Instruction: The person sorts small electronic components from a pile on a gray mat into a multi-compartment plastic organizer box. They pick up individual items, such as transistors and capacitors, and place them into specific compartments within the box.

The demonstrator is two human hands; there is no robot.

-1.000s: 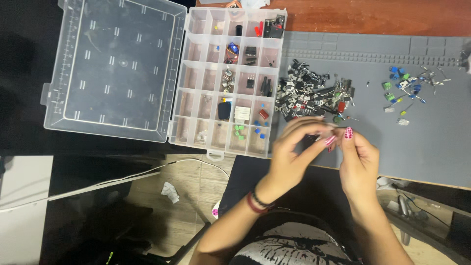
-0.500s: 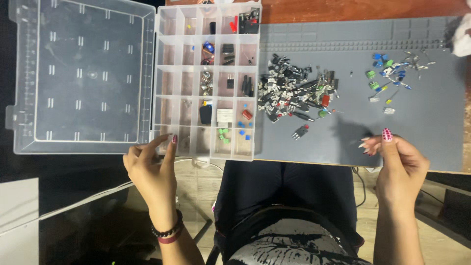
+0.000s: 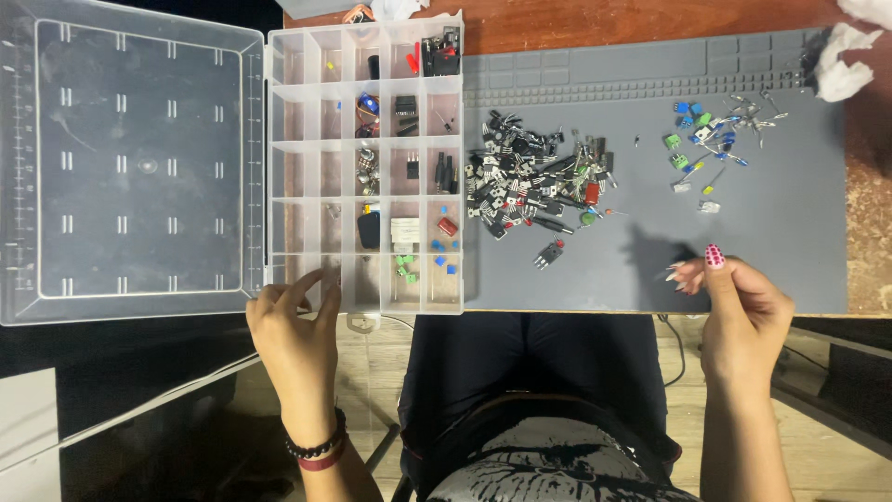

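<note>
Reddish-brown wooden table (image 3: pixel 650 20), worn at the right edge. On it, a grey mat (image 3: pixel 771 232) bearing a heap of dark components (image 3: pixel 534 181) and a smaller scatter of blue and green parts (image 3: pixel 711 139). Left of the mat, touching it, an open clear organizer (image 3: pixel 367 167), lid (image 3: pixel 130 163) flat. White tissue (image 3: pixel 841 70) at top right.

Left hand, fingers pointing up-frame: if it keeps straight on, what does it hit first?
Likely the clear compartment organizer: the left hand already has its fingertips at the near edge of the tray's bottom-left compartments. Whether it is touching the rim or hovering just above it cannot be told from this overhead view.
</note>
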